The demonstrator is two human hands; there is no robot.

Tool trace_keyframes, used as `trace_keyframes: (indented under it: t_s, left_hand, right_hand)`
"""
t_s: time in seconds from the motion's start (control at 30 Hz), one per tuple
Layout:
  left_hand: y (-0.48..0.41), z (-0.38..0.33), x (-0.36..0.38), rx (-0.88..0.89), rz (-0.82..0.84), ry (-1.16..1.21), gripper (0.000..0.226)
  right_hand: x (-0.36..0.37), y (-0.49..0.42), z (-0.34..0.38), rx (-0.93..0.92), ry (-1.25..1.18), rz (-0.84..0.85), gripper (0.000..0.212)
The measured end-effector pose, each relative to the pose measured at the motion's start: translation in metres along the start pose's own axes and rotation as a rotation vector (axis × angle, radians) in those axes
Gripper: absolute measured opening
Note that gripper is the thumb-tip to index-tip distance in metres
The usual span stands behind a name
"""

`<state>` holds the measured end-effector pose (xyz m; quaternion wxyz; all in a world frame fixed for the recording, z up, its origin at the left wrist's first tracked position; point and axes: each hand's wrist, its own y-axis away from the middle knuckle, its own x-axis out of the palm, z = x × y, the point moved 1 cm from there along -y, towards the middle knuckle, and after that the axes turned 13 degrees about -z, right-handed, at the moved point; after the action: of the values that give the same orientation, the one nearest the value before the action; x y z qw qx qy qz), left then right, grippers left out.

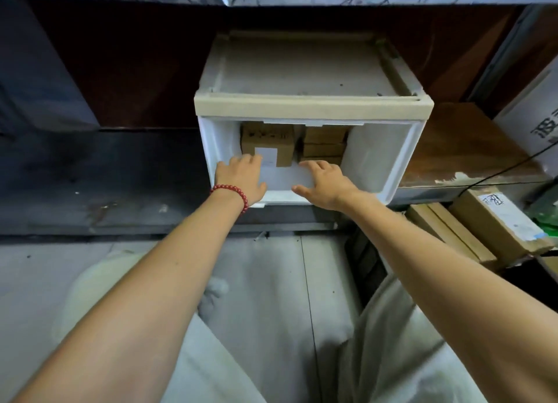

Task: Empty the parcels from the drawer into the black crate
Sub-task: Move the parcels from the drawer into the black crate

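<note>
A white plastic drawer (404,161) stands pulled out of its beige cabinet (314,103). Inside at the back sit brown cardboard parcels: one with a white label (268,147) on the left and a stack of flat ones (324,146) on the right. My left hand (241,177), with a red bead bracelet on the wrist, reaches into the drawer with fingers extended at the labelled parcel's lower edge. My right hand (326,182) reaches in beside it, fingers spread toward the base of the stack. Neither hand plainly grips anything. The black crate is out of view.
The cabinet rests on a dark shelf (120,176). To the right a worn wooden board (471,155) carries a white carton (540,125), with a black cable across it. Lower right, several cardboard boxes (489,227) lie stacked. My light trousers fill the bottom of the view.
</note>
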<state>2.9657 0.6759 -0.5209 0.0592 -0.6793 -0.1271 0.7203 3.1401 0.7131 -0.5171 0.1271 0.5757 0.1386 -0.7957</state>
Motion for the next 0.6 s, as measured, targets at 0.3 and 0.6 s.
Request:
trace_keyframes:
  t_s: [0.3,0.6]
  left_hand:
    - [-0.054,0.006,0.081,-0.074,0.075,0.206,0.062]
    - [-0.136,0.007,0.164,-0.121,0.084,0.124,0.072]
  right_hand:
    - [0.057,-0.074,-0.015,0.066,-0.016,-0.012,0.066]
    - [0.136,-0.187,-0.029,0.153,-0.084,-0.026,0.071]
